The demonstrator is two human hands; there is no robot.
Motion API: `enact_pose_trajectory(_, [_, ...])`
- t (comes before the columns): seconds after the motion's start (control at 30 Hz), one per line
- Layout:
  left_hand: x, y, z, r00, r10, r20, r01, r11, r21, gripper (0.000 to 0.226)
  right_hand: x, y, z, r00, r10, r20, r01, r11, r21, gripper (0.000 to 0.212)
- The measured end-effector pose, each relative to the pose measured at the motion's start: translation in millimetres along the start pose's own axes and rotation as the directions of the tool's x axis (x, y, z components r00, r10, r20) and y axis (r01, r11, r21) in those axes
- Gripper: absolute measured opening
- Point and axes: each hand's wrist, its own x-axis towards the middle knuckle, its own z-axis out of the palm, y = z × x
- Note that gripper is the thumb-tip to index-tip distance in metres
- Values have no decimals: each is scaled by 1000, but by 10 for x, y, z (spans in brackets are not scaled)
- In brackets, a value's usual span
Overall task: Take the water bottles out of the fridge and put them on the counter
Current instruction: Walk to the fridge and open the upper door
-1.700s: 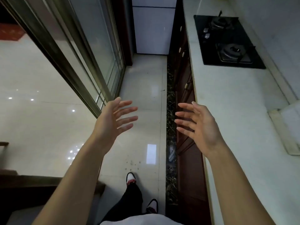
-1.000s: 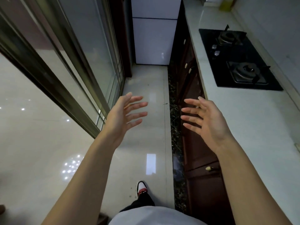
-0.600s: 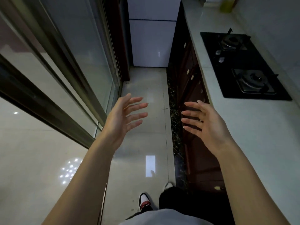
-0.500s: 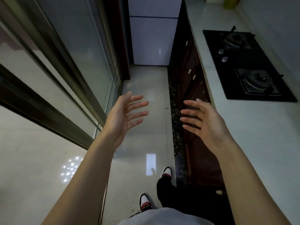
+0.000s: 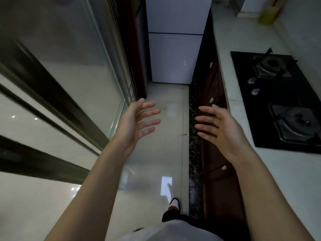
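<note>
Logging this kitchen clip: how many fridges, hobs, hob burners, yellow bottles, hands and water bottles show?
fridge: 1
hob: 1
burners: 2
yellow bottle: 1
hands, left and right: 2
water bottles: 0
Total: 7

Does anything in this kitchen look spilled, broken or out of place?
Nothing stands out. The fridge is closed, the counter and gas hob look tidy, and both hands are empty.

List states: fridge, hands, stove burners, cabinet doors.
fridge: both doors closed
left hand: open, empty
right hand: open, empty
gas stove: no flame visible, nothing on the burners
cabinet doors: closed
</note>
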Motion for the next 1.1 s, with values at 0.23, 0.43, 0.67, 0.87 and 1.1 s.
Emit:
enact_pose_trajectory(0.23, [510, 149, 193, 999, 1, -36, -1, 1000, -18, 53, 634, -271, -123, 1000, 2, 32, -2, 1000, -13, 36])
enact_pose_trajectory(0.43, [968, 235, 190, 998, -17, -57, 15, 1000, -23, 54, 1088, -374, -66, 999, 40, 33, -39, 999, -24, 35])
enact_pose_trajectory(0.67, [1684, 374, 68, 999, -21, -26, 21, 1000, -14, 55, 1710, -534, 175, 998, 61, 11, -60, 997, -47, 34])
enact_pose_trajectory(0.87, [2453, 796, -152, 1000, -25, 7, 25, 1000, -14, 58, 2373, -876, 549, 999, 47, -22, -49, 997, -59, 35])
enact_pose_trajectory(1.1, [3281, 1257, -399, 999, -34, 38, 34, 999, 8, 58, 3090, -1224, 944, 997, 26, -66, -28, 999, -28, 37])
